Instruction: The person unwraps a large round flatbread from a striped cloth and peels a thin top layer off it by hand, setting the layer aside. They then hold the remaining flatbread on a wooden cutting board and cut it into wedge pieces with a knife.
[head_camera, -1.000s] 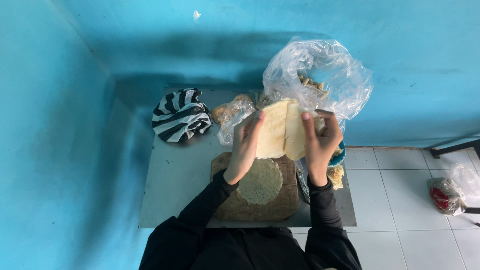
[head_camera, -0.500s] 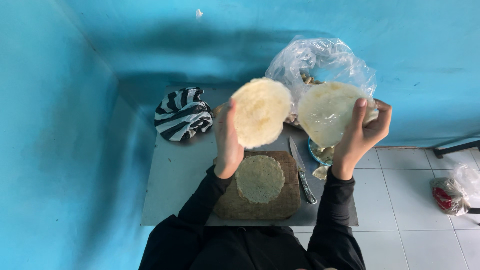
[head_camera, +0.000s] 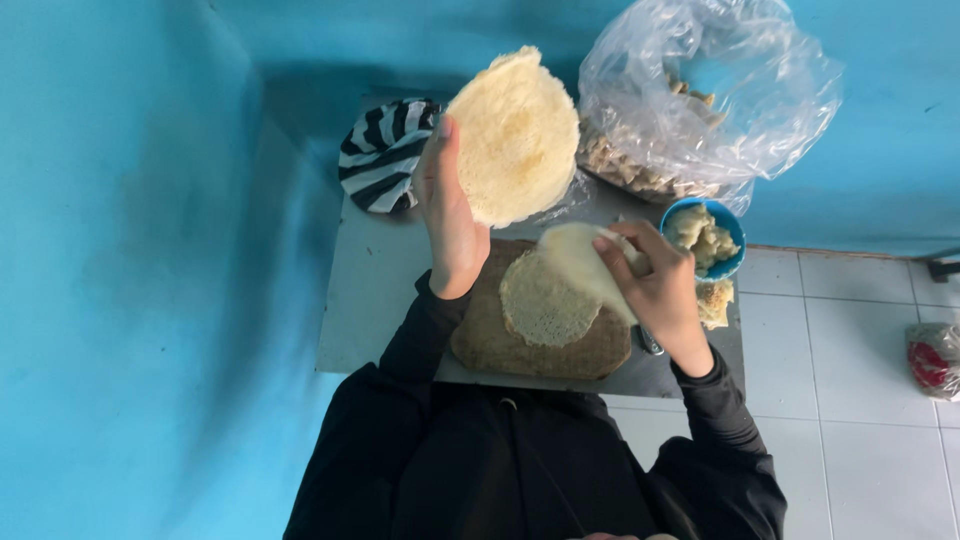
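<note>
Two hands, two thin round wrappers over a board

The left hand (head_camera: 450, 215) grips one pale wrapper (head_camera: 512, 135) upright above the grey table (head_camera: 375, 290); the right hand (head_camera: 655, 285) pinches a second wrapper (head_camera: 575, 262), lowering its edge onto a third sheet (head_camera: 545, 305) lying on the brown board (head_camera: 500, 350), beside a blue bowl (head_camera: 735, 235).

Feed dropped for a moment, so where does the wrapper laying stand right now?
Done: one round wrapper lies flat on the board. In hand: the right hand lowers a second wrapper beside it, while the left hand holds up a third wrapper. Left: that third one is not laid, and the filling bowl looks untouched.
</note>
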